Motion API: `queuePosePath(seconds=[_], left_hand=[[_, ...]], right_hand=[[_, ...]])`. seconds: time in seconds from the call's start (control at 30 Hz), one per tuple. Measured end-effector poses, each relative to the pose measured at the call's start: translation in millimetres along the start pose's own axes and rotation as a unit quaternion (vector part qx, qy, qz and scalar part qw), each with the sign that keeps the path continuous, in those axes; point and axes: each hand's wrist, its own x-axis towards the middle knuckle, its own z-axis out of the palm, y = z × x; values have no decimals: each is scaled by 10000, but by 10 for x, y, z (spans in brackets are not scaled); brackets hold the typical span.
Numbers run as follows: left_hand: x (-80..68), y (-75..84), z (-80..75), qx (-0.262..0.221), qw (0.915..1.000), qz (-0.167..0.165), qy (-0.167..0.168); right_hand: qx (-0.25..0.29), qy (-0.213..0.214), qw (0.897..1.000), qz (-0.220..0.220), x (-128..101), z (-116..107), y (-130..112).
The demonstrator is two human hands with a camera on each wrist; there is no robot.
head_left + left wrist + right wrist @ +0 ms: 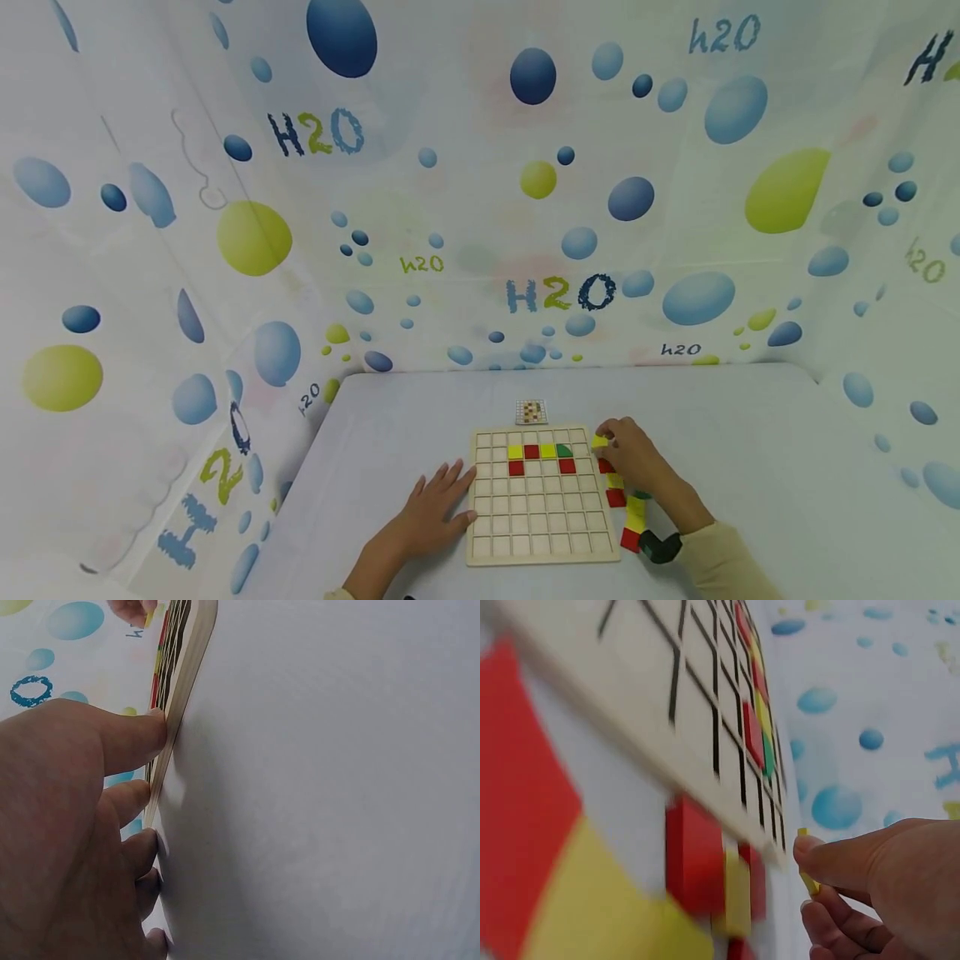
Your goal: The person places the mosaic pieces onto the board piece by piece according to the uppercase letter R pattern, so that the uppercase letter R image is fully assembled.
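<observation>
A pale wooden grid board (543, 525) lies flat on the table. Square tiles fill part of its upper rows: yellow (515, 452), red (532, 452) and others, with a green rounded piece (564, 451) at the right end. Beyond the board's upper right edge, my right hand (633, 454) pinches a yellow tile (808, 881) between thumb and fingers. Loose red (616, 497) and yellow (634, 522) tiles lie under and beside that hand. My left hand (435, 512) rests with fingers spread, its thumb and fingertips touching the board's left edge.
A small printed pattern card (531, 412) lies behind the board. A dark object (660, 547) sits by the right wrist. White cloth covers the table (390, 433), and a curtain (465, 200) printed with dots and H2O hangs behind and at the sides.
</observation>
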Motion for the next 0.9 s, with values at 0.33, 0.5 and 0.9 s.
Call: queuePosePath(seconds=[0.33, 0.5, 0.9], left_hand=[[-36, 74, -47, -89, 10000, -23, -5], [-36, 75, -48, -45, 9999, -57, -73], [10, -36, 16, -196, 9998, -69, 14]], right_hand=[[159, -141, 9934, -1128, -113, 453, -539], [120, -275, 9874, -1553, -149, 610, -703], [-159, -598, 9794, -1920, -211, 759, -860]])
